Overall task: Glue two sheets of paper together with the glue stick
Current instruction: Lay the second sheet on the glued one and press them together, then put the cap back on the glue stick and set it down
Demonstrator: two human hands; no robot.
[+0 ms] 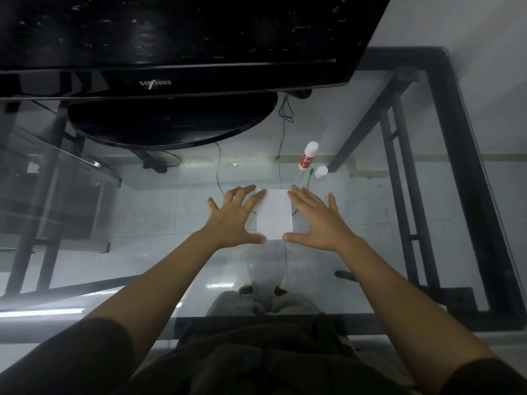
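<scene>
The paper (274,214) lies flat on the glass tabletop (356,252), looking like one stack, so the sheets are likely already joined or being squared up. The left hand (232,216) and right hand (318,220) flank it, each grip wide, fingers spread, thumbs at its near corners to steady it. The glue stick (308,155) stands far right, its cap (320,172) off beside it.

Bare glass table (356,252) around the paper (274,213), glue stick (308,155) and cap (320,171) beyond, monitor base (171,124) blocking far-left
</scene>
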